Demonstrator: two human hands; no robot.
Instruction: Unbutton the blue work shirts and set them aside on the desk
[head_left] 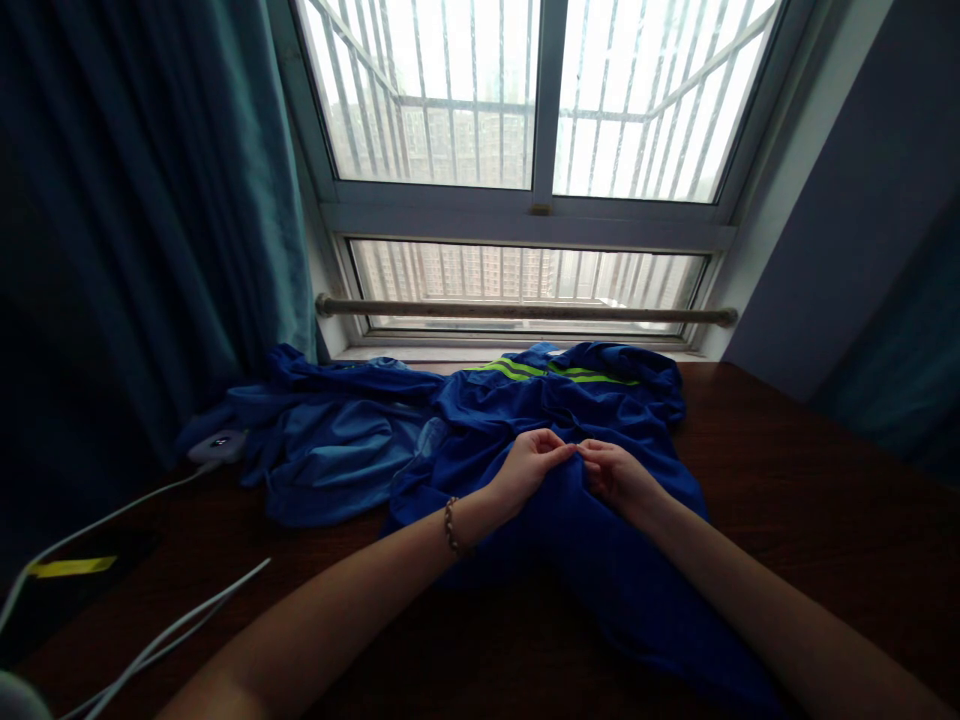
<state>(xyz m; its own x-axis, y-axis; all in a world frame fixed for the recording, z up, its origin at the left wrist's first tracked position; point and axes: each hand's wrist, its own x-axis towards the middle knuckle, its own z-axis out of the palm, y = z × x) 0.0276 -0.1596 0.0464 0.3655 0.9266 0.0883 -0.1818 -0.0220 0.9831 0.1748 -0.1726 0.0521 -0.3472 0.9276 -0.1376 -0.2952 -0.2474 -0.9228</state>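
A dark blue work jacket with yellow-green stripes lies spread on the brown wooden surface, one part of it trailing toward me at the lower right. Near its middle, my left hand pinches the cloth between thumb and fingers. Right beside it, fingertips almost touching, my right hand also pinches the jacket. Whether a small fastener sits between the fingertips is too small to tell. A beaded bracelet circles my left wrist. Lighter blue clothing lies crumpled to the left of the jacket.
At the left, a small white device with a lit display has a white cable running from it. More white cables lie nearer me, by a yellow strip. A window with a horizontal rail stands behind; a curtain hangs left.
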